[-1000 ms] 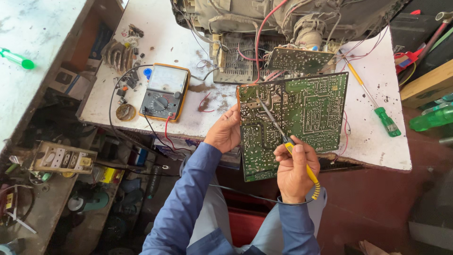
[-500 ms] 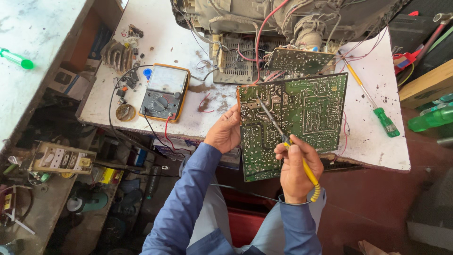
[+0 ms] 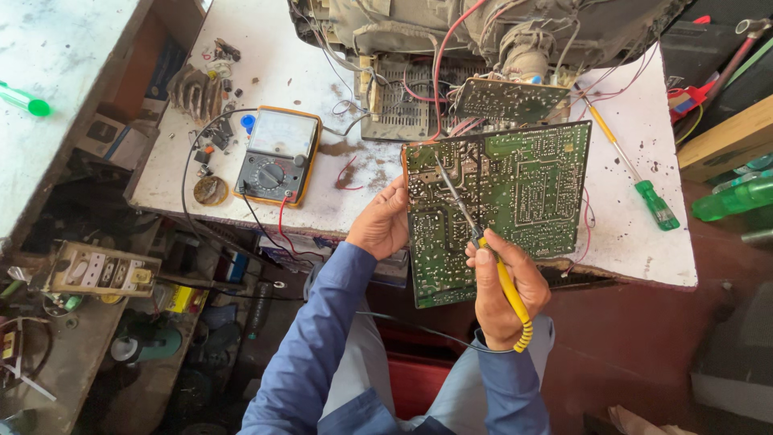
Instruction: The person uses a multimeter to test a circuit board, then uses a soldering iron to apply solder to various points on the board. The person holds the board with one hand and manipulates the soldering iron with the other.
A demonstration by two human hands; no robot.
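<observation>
Two hands work at the centre of the frame: our left hand (image 3: pixel 380 225) grips the edge of the large green circuit board (image 3: pixel 499 201), our right hand (image 3: pixel 503 286) closes around a yellow-handled soldering iron (image 3: pixel 483 242), its tip seemingly touching the board.

A green circuit board (image 3: pixel 515 201) tilts off the white surface's (image 3: pixel 636 234) front edge, solder side up; a yellow-handled soldering iron (image 3: pixel 483 242) touches it.
</observation>
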